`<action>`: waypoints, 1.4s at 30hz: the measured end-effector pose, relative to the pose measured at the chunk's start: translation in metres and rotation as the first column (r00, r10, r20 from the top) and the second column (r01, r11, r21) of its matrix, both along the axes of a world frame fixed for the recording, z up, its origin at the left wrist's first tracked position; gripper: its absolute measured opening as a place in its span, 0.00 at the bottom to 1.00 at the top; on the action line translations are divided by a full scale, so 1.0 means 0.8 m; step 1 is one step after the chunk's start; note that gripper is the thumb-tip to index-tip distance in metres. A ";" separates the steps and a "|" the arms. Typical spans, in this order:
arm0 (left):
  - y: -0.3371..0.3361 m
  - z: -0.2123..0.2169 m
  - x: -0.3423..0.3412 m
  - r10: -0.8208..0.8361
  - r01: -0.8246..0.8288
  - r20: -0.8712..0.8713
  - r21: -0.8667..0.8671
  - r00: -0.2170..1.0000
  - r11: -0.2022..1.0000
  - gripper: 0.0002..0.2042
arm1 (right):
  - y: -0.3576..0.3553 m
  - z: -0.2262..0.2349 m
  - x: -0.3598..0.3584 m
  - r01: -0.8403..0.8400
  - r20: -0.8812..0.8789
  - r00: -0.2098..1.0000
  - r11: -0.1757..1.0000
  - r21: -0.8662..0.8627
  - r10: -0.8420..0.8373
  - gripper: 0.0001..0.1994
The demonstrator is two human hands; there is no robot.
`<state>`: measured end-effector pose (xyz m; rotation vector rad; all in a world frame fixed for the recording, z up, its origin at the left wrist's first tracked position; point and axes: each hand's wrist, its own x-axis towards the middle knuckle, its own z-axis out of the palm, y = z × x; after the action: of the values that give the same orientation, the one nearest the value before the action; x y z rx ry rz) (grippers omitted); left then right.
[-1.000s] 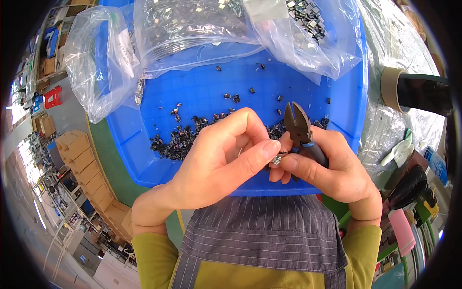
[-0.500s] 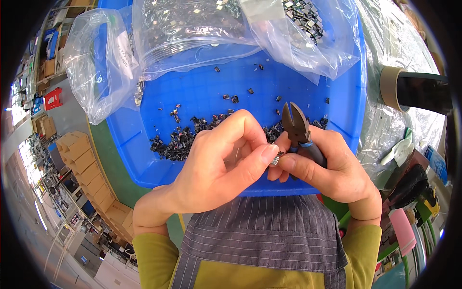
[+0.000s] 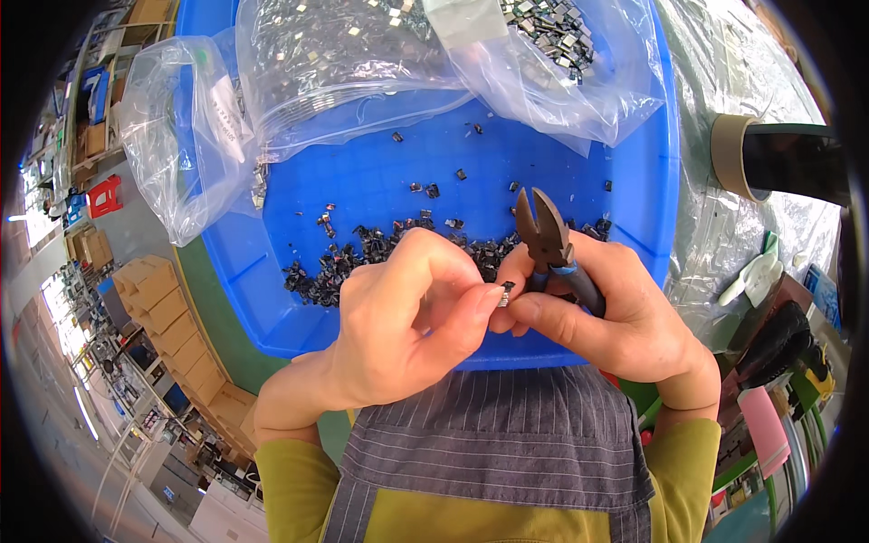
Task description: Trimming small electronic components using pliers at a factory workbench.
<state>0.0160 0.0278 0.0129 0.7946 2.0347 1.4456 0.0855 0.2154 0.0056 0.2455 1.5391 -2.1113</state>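
Between the fingertips of both hands sits a small metal-and-black part (image 3: 506,294), too small to name more closely. My left hand (image 3: 407,317) pinches it from the left with thumb and forefinger. From the other side, the thumb and forefinger of my right hand (image 3: 606,312) meet at it. That hand also keeps a pair of diagonal cutters (image 3: 548,240) in its grip, jaws upward and slightly parted, the blue-and-black handles partly hidden by the fingers. Below and behind the hands, many loose black parts (image 3: 339,267) lie heaped along the near side of a blue bin (image 3: 244,290).
Clear plastic bags (image 3: 362,100) filled with small metal-topped parts cover the bin's far side. To the right, a tape roll (image 3: 733,158) and a white glove (image 3: 753,279) lie on plastic sheeting. Cardboard boxes (image 3: 172,317) stand at the left.
Both hands have shifted slightly left, carrying the small part and the cutters with them. The pinch on the part stays closed, and the view has moved a little.
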 end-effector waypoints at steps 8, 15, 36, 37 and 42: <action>0.001 0.001 0.001 0.013 -0.012 0.062 -0.018 0.998 1.000 0.07 | -0.002 -0.002 0.001 0.005 -0.057 0.998 0.999 0.034 -0.003 0.06; 0.000 0.005 0.001 0.003 0.007 0.147 -0.072 0.989 0.997 0.07 | -0.001 0.000 -0.001 -0.020 -0.019 1.000 1.000 0.021 0.020 0.06; 0.000 0.006 -0.004 0.017 -0.005 0.441 -0.028 0.898 1.000 0.07 | -0.001 0.004 -0.005 -0.014 0.089 0.996 0.999 -0.051 0.018 0.05; 0.002 0.006 -0.003 0.021 -0.034 0.496 0.016 0.868 0.999 0.07 | -0.001 0.004 -0.005 -0.009 0.095 0.995 0.998 -0.066 0.016 0.05; 0.004 0.009 -0.004 -0.009 -0.075 0.646 0.102 0.763 0.992 0.09 | 0.001 0.008 -0.002 -0.003 0.112 0.994 0.998 -0.062 0.010 0.05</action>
<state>0.0130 0.0310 0.0202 0.2300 1.4365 1.5925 0.0841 0.2161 0.0123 0.3307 1.4060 -2.0993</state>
